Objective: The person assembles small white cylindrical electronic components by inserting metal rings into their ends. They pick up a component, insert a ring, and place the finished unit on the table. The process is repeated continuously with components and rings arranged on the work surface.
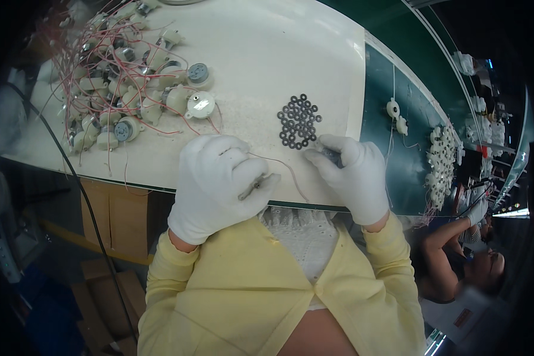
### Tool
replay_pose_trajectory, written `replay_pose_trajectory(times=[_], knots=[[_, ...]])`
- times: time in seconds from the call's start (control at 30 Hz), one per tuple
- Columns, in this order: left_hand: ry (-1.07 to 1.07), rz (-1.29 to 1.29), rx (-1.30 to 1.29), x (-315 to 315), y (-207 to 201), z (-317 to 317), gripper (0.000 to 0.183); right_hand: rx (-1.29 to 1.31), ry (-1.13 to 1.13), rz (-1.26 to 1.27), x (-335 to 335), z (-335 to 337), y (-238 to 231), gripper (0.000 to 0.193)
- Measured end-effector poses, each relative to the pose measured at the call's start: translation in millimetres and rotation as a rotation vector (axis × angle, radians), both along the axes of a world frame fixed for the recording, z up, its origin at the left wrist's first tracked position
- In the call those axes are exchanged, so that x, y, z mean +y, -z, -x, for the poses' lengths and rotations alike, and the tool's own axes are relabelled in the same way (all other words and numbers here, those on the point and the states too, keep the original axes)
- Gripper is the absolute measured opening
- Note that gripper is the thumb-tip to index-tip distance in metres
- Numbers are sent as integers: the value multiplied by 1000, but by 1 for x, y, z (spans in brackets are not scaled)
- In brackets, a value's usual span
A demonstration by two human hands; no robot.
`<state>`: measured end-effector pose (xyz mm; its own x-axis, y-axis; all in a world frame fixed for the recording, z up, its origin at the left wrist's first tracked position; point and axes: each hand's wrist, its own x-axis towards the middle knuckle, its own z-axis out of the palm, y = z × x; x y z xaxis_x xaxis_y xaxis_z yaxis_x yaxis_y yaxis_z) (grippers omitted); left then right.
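The left hand in a white glove is curled closed around a small motor part above the table's front edge. The right hand, also gloved, pinches a small dark piece just beside the black washers. A thin wire runs between the hands. A heap of wired motors lies on the white table, farther left.

A single head-worn fisheye view looks steeply down, close over the white table, edges bending toward the rim.
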<state>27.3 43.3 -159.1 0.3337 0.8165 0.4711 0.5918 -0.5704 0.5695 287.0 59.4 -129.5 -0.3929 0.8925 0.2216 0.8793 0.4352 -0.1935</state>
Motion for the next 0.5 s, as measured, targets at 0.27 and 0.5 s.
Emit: replay_pose_trajectory(times=[0.27, 0.5], knots=[[17, -43, 21, -2, 3, -1, 24, -141, 32, -166, -36, -67, 9, 41], [0, -106, -45, -1, 0, -1, 13, -82, 167, 163, -60, -80, -33, 25]])
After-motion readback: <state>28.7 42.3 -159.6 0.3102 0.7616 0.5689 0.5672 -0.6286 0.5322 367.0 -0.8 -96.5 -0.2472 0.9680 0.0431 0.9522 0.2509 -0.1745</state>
